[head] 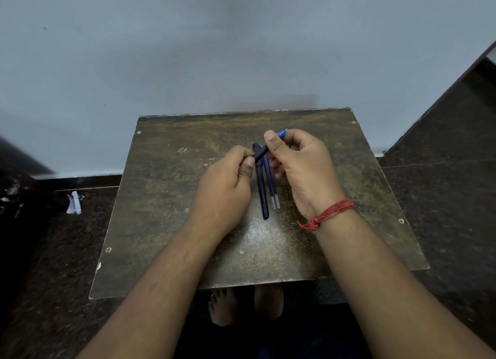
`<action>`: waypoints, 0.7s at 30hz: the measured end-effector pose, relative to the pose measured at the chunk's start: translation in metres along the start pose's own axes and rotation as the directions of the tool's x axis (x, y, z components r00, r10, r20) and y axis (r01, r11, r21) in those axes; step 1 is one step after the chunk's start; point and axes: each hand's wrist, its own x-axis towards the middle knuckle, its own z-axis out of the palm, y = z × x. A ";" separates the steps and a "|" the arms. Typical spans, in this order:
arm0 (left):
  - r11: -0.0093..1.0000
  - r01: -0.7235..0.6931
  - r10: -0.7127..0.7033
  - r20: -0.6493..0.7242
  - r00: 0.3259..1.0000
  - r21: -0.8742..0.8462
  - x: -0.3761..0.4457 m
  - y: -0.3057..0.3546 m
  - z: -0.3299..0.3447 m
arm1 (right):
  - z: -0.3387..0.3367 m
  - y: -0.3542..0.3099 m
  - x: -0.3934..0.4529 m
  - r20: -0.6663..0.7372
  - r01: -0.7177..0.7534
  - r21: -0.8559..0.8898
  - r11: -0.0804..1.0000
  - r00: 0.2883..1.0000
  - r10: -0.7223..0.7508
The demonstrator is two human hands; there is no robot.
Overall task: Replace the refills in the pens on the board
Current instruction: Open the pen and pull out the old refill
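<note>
A worn brown board (166,197) lies in front of me. Above its middle, my left hand (228,187) and my right hand (300,168) both grip one dark pen (261,152), held slanted, its blue tip end (281,133) sticking out past my right thumb. On the board between my hands lies a second dark pen (261,192), lengthwise, with a blue end nearest me. Two blue refills (272,189) lie side by side just right of it, partly hidden under my right fingers.
The board rests over a dark speckled floor (442,197), against a pale grey wall (241,50). A scrap of white paper (73,203) lies on the floor to the left. Bare feet (247,302) show below the board's near edge.
</note>
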 end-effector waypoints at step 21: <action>0.987 0.096 -0.089 0.057 0.994 -0.132 0.000 0.005 -0.004 | -0.013 0.001 0.008 0.150 0.150 0.138 0.979 0.974 -0.170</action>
